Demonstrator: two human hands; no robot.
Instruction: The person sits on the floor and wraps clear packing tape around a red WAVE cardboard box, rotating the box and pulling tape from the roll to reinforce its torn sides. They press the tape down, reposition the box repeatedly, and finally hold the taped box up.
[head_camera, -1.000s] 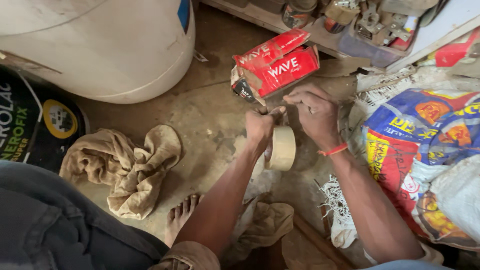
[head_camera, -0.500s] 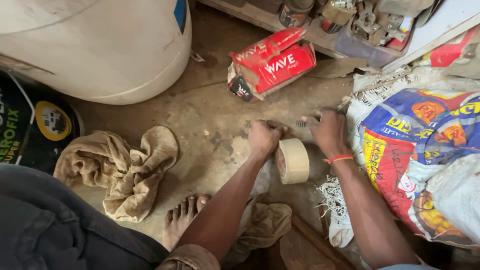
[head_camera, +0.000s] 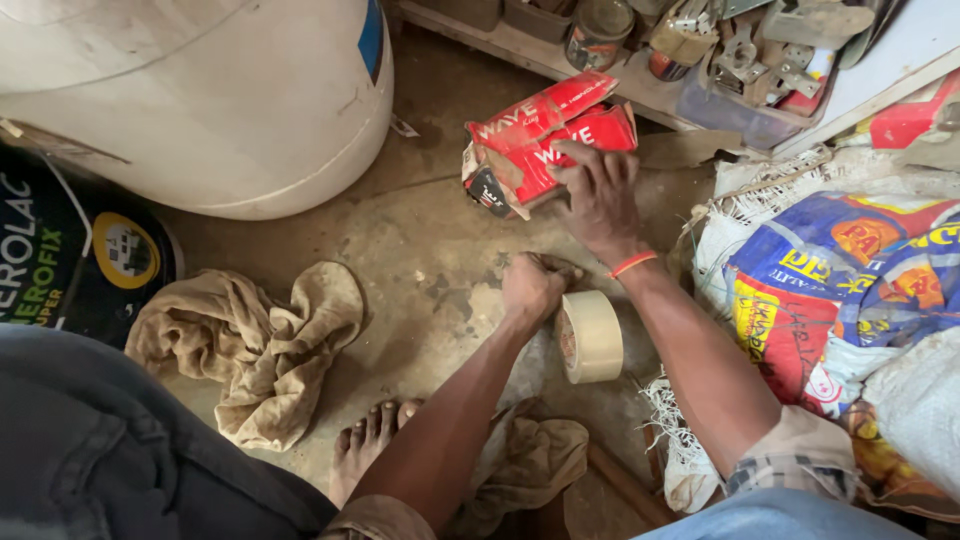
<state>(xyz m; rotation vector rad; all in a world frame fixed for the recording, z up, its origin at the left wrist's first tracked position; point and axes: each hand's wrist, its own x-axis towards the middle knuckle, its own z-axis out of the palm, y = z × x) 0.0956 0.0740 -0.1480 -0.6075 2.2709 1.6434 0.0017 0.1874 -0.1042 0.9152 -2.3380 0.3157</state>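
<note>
Head view: R hand (head_camera: 598, 195) has left the tape roll (head_camera: 590, 336) since 0.5 s ago and moved up to 12 o'clock, fingers spread flat on the red carton (head_camera: 545, 140); work looks to have shifted to the carton. L hand (head_camera: 532, 288) is fisted at the roll's 10 o'clock edge; actual pinch on tape cannot be told. Roll stands on edge on floor, centre frame. Rag (head_camera: 250, 345) at 9 o'clock, white drum (head_camera: 200, 100) at 11.

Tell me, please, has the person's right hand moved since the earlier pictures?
Yes. The right hand has gone away from the roll of tape and up to the red carton, where its fingers now rest.
</note>
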